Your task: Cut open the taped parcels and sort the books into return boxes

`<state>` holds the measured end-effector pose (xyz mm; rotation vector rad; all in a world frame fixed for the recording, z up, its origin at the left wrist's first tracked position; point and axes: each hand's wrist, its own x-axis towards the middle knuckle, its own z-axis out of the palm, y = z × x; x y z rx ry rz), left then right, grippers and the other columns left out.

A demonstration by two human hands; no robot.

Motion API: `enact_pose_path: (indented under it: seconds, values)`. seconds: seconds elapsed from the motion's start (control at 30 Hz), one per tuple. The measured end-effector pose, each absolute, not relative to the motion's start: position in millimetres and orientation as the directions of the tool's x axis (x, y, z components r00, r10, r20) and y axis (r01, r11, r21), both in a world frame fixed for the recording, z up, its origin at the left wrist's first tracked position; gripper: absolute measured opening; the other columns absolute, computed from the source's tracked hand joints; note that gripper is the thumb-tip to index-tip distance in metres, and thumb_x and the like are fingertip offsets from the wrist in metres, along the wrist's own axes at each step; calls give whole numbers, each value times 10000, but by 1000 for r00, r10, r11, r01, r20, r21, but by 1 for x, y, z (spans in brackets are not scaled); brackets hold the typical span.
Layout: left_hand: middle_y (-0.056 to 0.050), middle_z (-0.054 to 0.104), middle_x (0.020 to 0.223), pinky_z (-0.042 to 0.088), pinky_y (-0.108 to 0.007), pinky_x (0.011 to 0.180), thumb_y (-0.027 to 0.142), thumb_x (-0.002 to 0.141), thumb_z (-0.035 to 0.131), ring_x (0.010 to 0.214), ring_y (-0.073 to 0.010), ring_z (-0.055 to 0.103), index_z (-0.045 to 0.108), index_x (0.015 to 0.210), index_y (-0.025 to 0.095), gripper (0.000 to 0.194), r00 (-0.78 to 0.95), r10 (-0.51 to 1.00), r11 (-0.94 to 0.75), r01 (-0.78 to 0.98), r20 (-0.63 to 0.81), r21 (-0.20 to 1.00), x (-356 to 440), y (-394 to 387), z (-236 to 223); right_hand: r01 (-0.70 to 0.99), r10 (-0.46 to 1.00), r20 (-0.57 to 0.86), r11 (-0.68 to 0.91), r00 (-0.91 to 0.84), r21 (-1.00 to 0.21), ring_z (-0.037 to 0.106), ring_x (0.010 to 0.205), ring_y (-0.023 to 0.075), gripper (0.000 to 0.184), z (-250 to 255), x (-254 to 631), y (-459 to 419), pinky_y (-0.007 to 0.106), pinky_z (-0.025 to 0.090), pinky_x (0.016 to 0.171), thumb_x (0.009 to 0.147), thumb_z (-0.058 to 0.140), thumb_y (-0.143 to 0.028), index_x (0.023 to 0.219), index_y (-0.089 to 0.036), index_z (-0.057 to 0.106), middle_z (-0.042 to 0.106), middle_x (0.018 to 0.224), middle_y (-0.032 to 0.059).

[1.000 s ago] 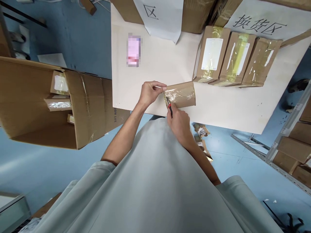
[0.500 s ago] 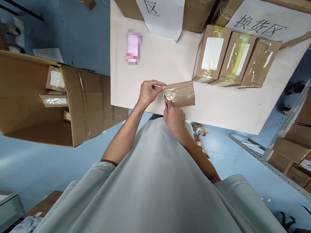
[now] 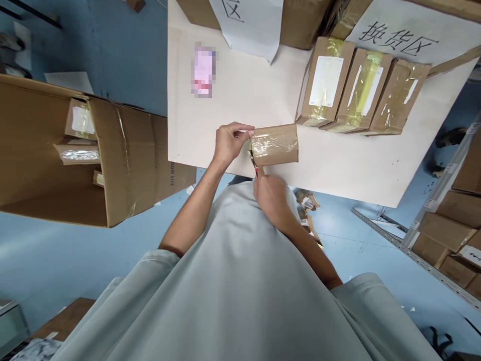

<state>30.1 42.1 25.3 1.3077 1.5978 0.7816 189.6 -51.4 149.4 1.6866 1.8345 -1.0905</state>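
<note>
A small brown cardboard box [image 3: 276, 145] with clear tape across its top lies near the table's front edge. My left hand [image 3: 230, 143] pinches its upper left corner between thumb and fingers. My right hand [image 3: 271, 193] is closed around a box cutter [image 3: 257, 172], of which only a small red and dark end shows. The cutter points at the box's lower left corner, just beyond the table edge. Along the box's left end, the tape and edge look loose and slightly parted.
Three taped boxes [image 3: 343, 87] stand side by side at the right on the table [image 3: 233, 95]. Behind them hang handwritten paper signs [image 3: 398, 37]. A blurred pink item [image 3: 203, 70] lies at the left. Beside the table, a big open carton [image 3: 128, 160] holds several small boxes.
My right hand has drawn the box cutter down along the box's left end toward my body, leaving that edge parted. My left hand keeps its pinch on the corner.
</note>
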Motion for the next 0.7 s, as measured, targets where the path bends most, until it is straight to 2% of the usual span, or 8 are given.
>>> enact_pose_path:
  seconds: [0.1,0.2,0.27,0.37,0.47,0.57,0.7]
  values:
    - [-103,862,1143,672,-381,943,352,1005,815,1002,-222,800,867,1093,188,194,2,975,200,433,-223,879,26,39,29,933,742,-654,-112,-150,-342,806,978,281,546,157,206,-55,322,571,864,1187,412,-243,1716,-128,483,850,1069,153]
    - [-112,830,1282,640,-452,1104,416,1080,729,1205,-267,776,840,1211,204,274,36,992,85,542,-125,836,32,31,41,869,867,-498,-270,32,-414,783,937,263,475,152,238,-56,313,545,847,1204,397,-340,1613,-208,601,837,1057,106]
    - [-110,759,1465,543,-538,1261,450,1125,658,1426,-311,684,797,1335,244,326,111,993,-44,621,-33,782,48,24,49,801,892,-416,-375,175,-466,761,899,255,439,140,263,-55,329,544,829,1207,370,-390,1474,-223,677,822,1053,96]
    - [-102,580,1711,323,-664,1406,543,1142,606,1692,-379,426,690,1509,302,447,313,949,-249,659,43,709,86,14,51,683,885,-367,-458,288,-569,736,817,233,419,117,294,-51,336,551,775,1202,370,-456,1309,-220,699,806,1016,89]
    - [-139,449,1816,195,-733,1432,627,1138,560,1764,-418,273,576,1631,281,602,407,911,-340,650,66,680,118,9,38,582,871,-393,-489,294,-649,733,736,206,387,97,306,-52,332,564,730,1183,418,-504,1284,-235,677,812,1056,74]
    - [-167,425,1832,163,-717,1449,613,1168,472,1770,-402,267,539,1664,247,619,436,897,-366,639,74,676,122,9,24,562,872,-404,-487,276,-668,756,748,221,389,88,302,-57,356,589,758,1167,437,-531,1283,-244,673,812,1058,66]
    - [-151,449,1824,175,-700,1452,553,1197,416,1766,-374,291,558,1651,259,559,540,837,-448,584,87,677,104,10,16,605,890,-407,-443,207,-661,775,830,249,383,93,291,-60,367,587,805,1166,424,-517,1260,-254,685,807,1037,68]
